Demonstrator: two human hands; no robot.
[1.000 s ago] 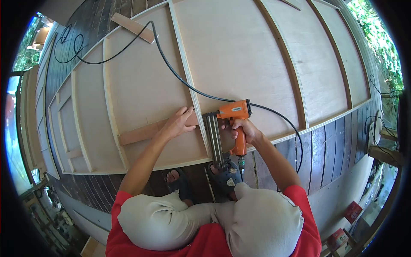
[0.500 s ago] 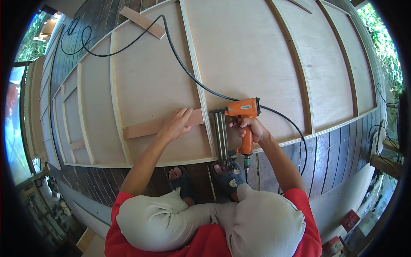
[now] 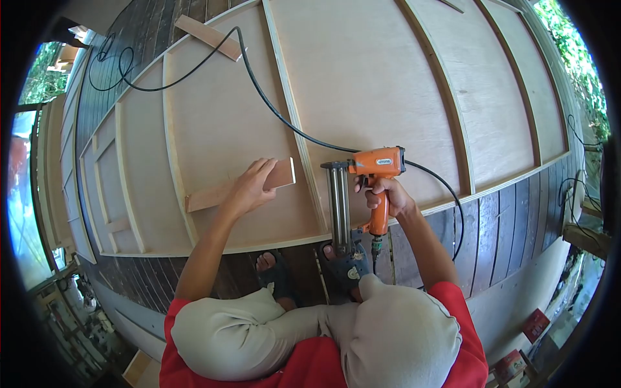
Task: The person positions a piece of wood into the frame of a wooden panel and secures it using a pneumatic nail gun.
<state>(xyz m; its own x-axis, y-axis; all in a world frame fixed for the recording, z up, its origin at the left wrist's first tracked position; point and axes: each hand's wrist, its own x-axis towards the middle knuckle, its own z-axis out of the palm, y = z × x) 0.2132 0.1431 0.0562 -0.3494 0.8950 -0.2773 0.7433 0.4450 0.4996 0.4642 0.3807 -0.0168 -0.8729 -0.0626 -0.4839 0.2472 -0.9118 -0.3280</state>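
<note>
- Knees [image 3: 226,336] nearest, light trousers.
- Red boxes [image 3: 535,325] low at right; contents can't be told.
- Sandals [image 3: 275,278] on dark floor planks [image 3: 498,220], just outside panel edge.
- Right hand [image 3: 392,197] wrapped round handle of orange nail gun [image 3: 378,161]; magazine covers part of one sandal from this view.
- Left hand [image 3: 249,187] clamped on wood strip [image 3: 280,176], well apart from right hand.
- Strip sits in one bay of framed panel [image 3: 226,123]; left end at a batten, right end looks raised, short of the next batten [image 3: 281,71], which lies between strip and gun nose.
- Black hose [image 3: 259,92] crosses panel and that batten, passes behind gun.
- Farther: short board [image 3: 208,37] slanted over panel's far edge, hose across it.
- Hose loops on planks beyond, far left.
</note>
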